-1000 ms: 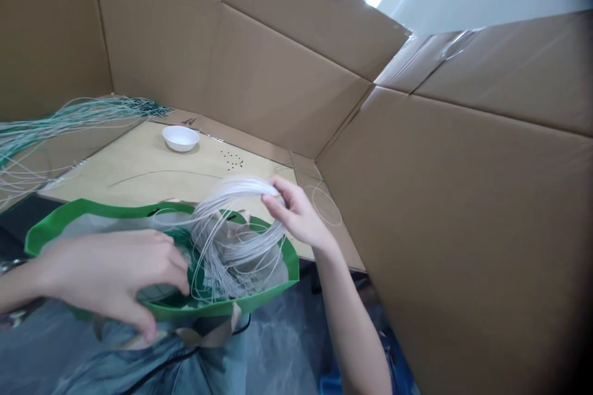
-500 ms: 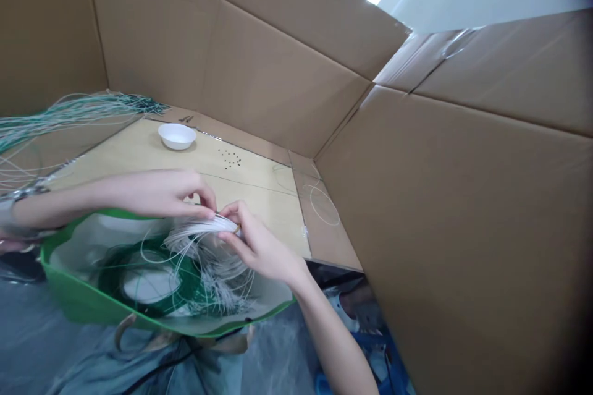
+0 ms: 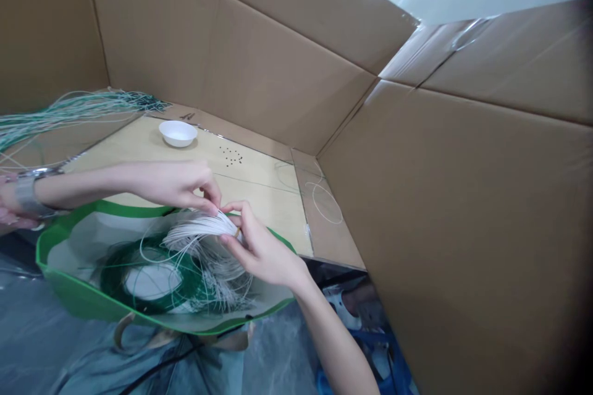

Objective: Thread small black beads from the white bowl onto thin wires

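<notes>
A thick bundle of thin white wires (image 3: 199,228), tied near one end with a yellowish band, bends over the mouth of an open green bag (image 3: 99,305). My right hand (image 3: 262,253) is closed around the bundle by the band. Thumb and fingers of my left hand (image 3: 188,185) pinch at the top of the white wires, close to the right fingertips; whether one strand or several lie in that pinch is too small to tell. Inside the bag a coil of green wire (image 3: 115,277) lies beneath the loose white ends.
On the cream board stand a white bowl (image 3: 178,134) and small dark pieces (image 3: 231,156). Green and white wires (image 3: 69,112) lie in a heap at the far left. A loose white wire loop (image 3: 328,203) rests at the right. Cardboard walls (image 3: 287,67) enclose the back and right.
My left hand has shifted slightly, with the wrist a little higher. The right hand keeps its grip on the white wire bundle. The view has moved slightly.
</notes>
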### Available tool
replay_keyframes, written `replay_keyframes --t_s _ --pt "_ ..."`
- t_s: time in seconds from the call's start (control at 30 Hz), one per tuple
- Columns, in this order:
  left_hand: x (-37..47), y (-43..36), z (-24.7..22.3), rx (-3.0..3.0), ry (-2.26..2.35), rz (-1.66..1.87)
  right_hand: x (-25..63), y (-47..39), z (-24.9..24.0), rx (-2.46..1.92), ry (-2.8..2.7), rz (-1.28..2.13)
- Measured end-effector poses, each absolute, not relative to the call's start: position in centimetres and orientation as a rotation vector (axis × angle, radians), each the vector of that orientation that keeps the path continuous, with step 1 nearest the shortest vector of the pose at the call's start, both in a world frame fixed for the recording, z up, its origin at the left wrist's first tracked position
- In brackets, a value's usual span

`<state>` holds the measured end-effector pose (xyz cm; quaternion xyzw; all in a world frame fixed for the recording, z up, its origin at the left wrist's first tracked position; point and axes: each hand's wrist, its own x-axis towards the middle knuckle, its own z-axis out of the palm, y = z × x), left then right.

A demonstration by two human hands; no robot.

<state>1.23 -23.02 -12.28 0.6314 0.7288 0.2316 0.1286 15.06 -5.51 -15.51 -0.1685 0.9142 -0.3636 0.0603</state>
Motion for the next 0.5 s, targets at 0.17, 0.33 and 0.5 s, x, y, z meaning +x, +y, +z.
replay_keyframes --t_s 0.17,0.33,0.5 --pt "2.0 -22.9 -12.1 1.712 2.103 0.533 15.1 -5.3 -15.7 -0.455 2.761 -1.167" --pt "2.1 -22.4 -12.6 1.63 1.992 0.595 15.1 -5.5 -15.9 -0.363 2.802 -1.207" --pt "1.8 -21.9 -12.0 1.666 1.918 0.645 14.9 -5.5 -16.2 -0.336 2.856 -1.19"
